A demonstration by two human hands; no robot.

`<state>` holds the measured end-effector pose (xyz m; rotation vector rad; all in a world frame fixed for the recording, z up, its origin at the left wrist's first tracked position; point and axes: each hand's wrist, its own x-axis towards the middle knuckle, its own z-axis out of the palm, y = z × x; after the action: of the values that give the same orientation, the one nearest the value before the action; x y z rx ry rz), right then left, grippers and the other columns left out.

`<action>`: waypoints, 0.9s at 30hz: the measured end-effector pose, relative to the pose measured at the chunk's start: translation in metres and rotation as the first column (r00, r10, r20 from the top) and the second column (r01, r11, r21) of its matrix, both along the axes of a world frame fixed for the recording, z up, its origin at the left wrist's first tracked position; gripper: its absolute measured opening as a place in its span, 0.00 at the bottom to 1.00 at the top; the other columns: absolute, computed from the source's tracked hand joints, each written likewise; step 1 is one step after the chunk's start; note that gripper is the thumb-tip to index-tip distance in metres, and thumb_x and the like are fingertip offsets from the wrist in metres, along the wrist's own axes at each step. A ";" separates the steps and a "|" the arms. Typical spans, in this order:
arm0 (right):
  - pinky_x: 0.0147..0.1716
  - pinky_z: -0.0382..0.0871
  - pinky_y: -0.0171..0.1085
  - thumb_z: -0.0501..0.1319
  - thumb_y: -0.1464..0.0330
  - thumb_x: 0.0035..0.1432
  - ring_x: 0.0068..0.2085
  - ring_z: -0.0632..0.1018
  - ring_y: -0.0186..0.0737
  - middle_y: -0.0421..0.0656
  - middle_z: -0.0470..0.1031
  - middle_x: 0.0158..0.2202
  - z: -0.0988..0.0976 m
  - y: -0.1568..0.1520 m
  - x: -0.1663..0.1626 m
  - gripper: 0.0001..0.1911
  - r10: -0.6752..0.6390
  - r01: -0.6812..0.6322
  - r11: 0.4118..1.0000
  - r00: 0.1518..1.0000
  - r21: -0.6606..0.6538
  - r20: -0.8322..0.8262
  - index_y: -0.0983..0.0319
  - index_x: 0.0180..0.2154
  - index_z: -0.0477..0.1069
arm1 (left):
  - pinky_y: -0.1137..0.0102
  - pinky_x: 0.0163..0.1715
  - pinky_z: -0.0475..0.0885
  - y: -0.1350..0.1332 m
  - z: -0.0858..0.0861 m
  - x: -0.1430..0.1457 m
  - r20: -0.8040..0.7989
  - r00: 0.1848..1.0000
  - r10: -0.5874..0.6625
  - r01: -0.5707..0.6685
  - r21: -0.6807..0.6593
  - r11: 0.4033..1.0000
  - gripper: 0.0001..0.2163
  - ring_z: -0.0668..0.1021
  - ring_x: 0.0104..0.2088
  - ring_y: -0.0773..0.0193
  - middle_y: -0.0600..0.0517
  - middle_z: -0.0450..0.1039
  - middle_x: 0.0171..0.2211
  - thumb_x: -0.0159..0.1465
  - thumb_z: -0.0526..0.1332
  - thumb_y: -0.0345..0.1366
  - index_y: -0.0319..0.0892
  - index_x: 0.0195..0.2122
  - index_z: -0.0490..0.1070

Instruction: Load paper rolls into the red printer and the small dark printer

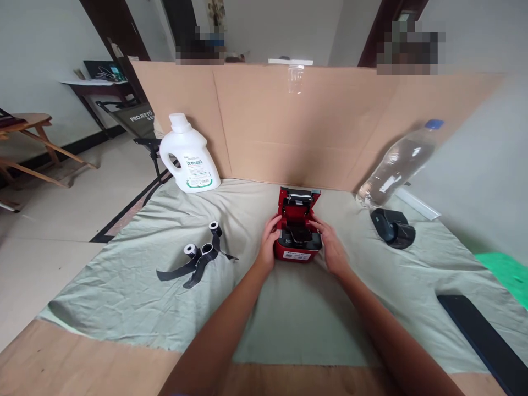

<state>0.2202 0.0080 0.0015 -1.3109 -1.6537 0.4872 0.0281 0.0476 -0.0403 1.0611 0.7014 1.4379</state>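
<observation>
A small red printer (297,250) with its lid raised stands on the pale green cloth (136,297) in the middle of the table. My left hand (269,242) grips its left side, fingers curled against the casing. My right hand (330,245) holds the right side, thumb and fingers reaching over the open black compartment. Several small rolls with loose black strips (202,256) lie on the cloth to the left, apart from both hands.
A white jug (188,157) stands at the back left against a cardboard wall (289,121). A clear water bottle (398,162) leans at the back right, with a black device (392,227) beside it. A dark flat object (482,338) and something green (509,272) lie at the right edge.
</observation>
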 end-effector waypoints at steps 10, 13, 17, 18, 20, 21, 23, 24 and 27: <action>0.40 0.73 0.41 0.55 0.74 0.57 0.40 0.82 0.46 0.44 0.83 0.42 0.066 0.091 -0.004 0.19 0.400 -0.150 0.887 0.724 -0.438 0.562 0.56 0.43 0.82 | 0.60 0.69 0.52 -0.002 0.000 -0.004 -0.064 0.998 0.012 -0.007 0.070 0.998 0.20 0.60 0.69 0.53 0.51 0.59 0.68 0.66 0.57 0.40 0.48 0.58 0.72; 0.32 0.70 0.39 0.62 0.73 0.50 0.34 0.81 0.47 0.45 0.84 0.35 0.067 0.105 -0.021 0.16 0.455 -0.115 0.878 0.500 -0.464 0.737 0.55 0.41 0.82 | 0.59 0.69 0.52 -0.002 -0.001 -0.004 -0.064 0.998 0.012 -0.008 0.064 0.998 0.19 0.60 0.69 0.53 0.51 0.59 0.68 0.66 0.57 0.40 0.48 0.58 0.72; 0.27 0.65 0.38 0.65 0.71 0.48 0.31 0.79 0.48 0.47 0.81 0.31 0.069 0.105 -0.042 0.09 0.474 -0.035 0.869 0.350 -0.494 0.808 0.57 0.33 0.81 | 0.59 0.69 0.52 -0.002 0.001 -0.005 -0.060 0.998 0.014 -0.011 0.062 0.998 0.20 0.60 0.69 0.53 0.51 0.59 0.68 0.66 0.57 0.40 0.48 0.58 0.72; 0.27 0.65 0.39 0.65 0.72 0.48 0.31 0.79 0.49 0.48 0.81 0.31 0.069 0.104 -0.045 0.08 0.467 -0.020 0.870 0.353 -0.492 0.811 0.58 0.32 0.80 | 0.60 0.69 0.52 -0.002 0.002 -0.005 -0.061 0.998 0.016 -0.012 0.060 0.998 0.20 0.60 0.69 0.53 0.50 0.59 0.68 0.65 0.57 0.40 0.48 0.58 0.72; 0.28 0.64 0.38 0.65 0.73 0.48 0.33 0.79 0.49 0.48 0.81 0.33 0.069 0.102 -0.046 0.07 0.445 -0.002 0.876 0.386 -0.482 0.808 0.58 0.32 0.78 | 0.60 0.69 0.52 -0.002 0.004 -0.005 -0.059 0.998 0.014 -0.011 0.054 0.998 0.19 0.60 0.69 0.54 0.50 0.59 0.68 0.66 0.57 0.39 0.47 0.58 0.72; 0.28 0.64 0.38 0.66 0.73 0.48 0.33 0.78 0.49 0.48 0.80 0.34 0.069 0.102 -0.045 0.07 0.437 -0.009 0.879 0.412 -0.476 0.799 0.59 0.33 0.77 | 0.61 0.69 0.52 -0.003 0.005 -0.005 -0.057 0.998 0.013 -0.010 0.052 0.999 0.19 0.60 0.69 0.55 0.50 0.59 0.68 0.66 0.57 0.39 0.47 0.58 0.72; 0.29 0.63 0.38 0.66 0.73 0.47 0.34 0.77 0.47 0.46 0.79 0.35 0.072 0.100 -0.038 0.08 0.433 -0.058 0.883 0.485 -0.467 0.759 0.59 0.33 0.73 | 0.61 0.69 0.52 -0.004 0.006 -0.006 -0.054 0.998 0.009 -0.006 0.053 0.999 0.19 0.60 0.69 0.55 0.50 0.59 0.68 0.66 0.57 0.39 0.47 0.58 0.72; 0.30 0.64 0.38 0.65 0.73 0.48 0.34 0.77 0.46 0.45 0.78 0.35 0.074 0.097 -0.033 0.09 0.440 -0.098 0.881 0.528 -0.462 0.726 0.59 0.34 0.72 | 0.62 0.69 0.52 -0.004 0.007 -0.006 -0.055 0.998 0.007 -0.004 0.055 0.998 0.19 0.60 0.69 0.55 0.50 0.59 0.68 0.66 0.56 0.38 0.47 0.58 0.72; 0.32 0.65 0.38 0.64 0.69 0.52 0.33 0.75 0.43 0.42 0.76 0.34 0.091 0.082 -0.020 0.08 0.472 -0.205 0.863 0.653 -0.462 0.592 0.59 0.36 0.69 | 0.61 0.68 0.52 -0.006 0.010 -0.007 -0.054 0.999 0.005 -0.002 0.050 0.999 0.19 0.60 0.68 0.55 0.50 0.60 0.68 0.66 0.56 0.38 0.46 0.58 0.71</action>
<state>0.2003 0.0900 0.0921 -1.5578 -2.5854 0.5836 0.0213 0.0420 -0.0302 1.1417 0.7090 1.4408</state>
